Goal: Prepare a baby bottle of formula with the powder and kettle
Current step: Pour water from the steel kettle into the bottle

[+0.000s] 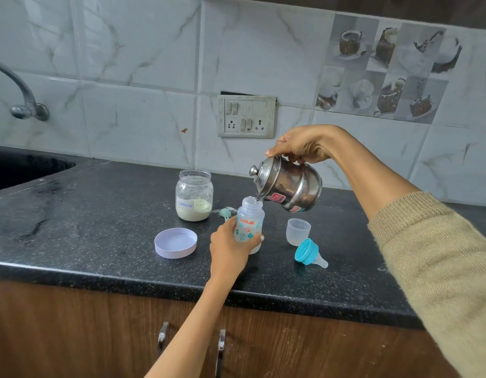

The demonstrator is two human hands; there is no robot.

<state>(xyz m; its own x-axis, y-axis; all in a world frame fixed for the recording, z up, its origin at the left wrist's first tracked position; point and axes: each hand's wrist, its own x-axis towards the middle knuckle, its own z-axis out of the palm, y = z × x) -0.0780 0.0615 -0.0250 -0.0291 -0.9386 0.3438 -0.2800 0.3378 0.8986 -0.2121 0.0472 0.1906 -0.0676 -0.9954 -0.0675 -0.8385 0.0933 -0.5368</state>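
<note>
My left hand [228, 248] grips a clear baby bottle [249, 223] with printed flowers, standing open on the black counter [100, 214]. My right hand [299, 144] holds a small steel kettle [288, 182] by its handle, tilted left so its spout sits over the bottle's mouth, and water runs in. The open glass formula jar [194, 195], partly full of pale powder, stands behind and left of the bottle. A pale green scoop [225, 213] lies between jar and bottle.
The jar's lilac lid [176, 242] lies upside down left of the bottle. A clear bottle cap [298, 231] and the blue ring with teat [308, 252] lie to the right. A sink [23, 170] and tap [21, 91] are far left; a switchboard [246, 115] is on the tiled wall.
</note>
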